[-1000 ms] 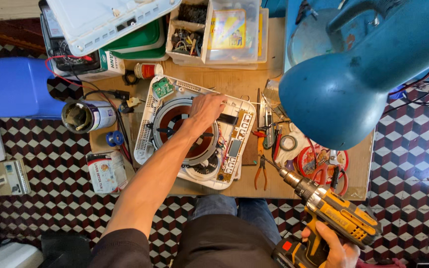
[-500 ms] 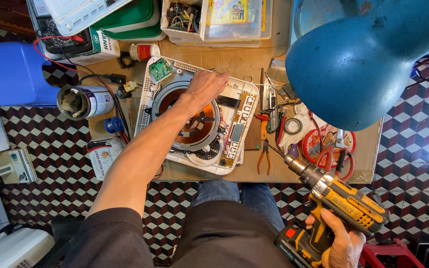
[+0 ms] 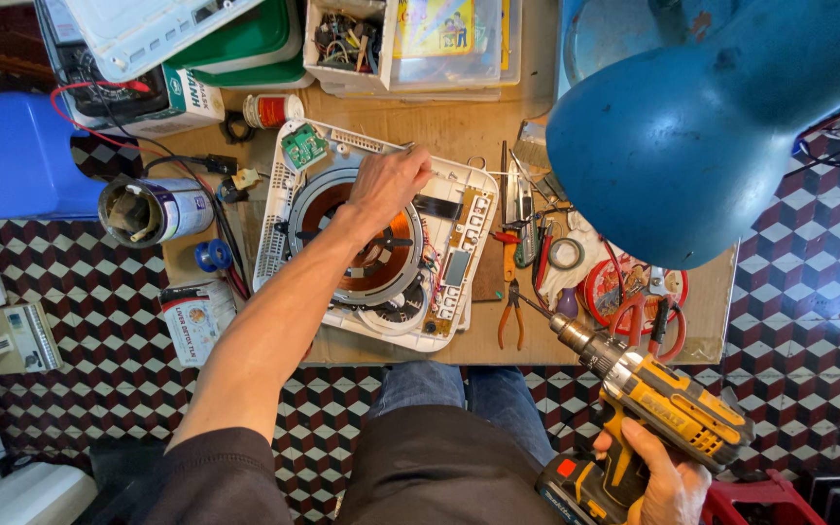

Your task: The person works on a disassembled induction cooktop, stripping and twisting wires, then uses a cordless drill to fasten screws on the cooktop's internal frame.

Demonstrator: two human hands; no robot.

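Head view: we see our left hand [image 3: 388, 182] resting fingers curled on the opened white cooker base [image 3: 373, 233] at table centre, copper coil [image 3: 362, 243] beneath, while our right hand [image 3: 658, 476] at 5 o'clock grips the yellow cordless drill [image 3: 648, 394], orange pliers [image 3: 510, 316] nearby.

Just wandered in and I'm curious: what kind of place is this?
Probably a small appliance repair bench. An opened induction cooker lies on a cluttered wooden table, pliers beside it. The right hand holds a yellow cordless drill.
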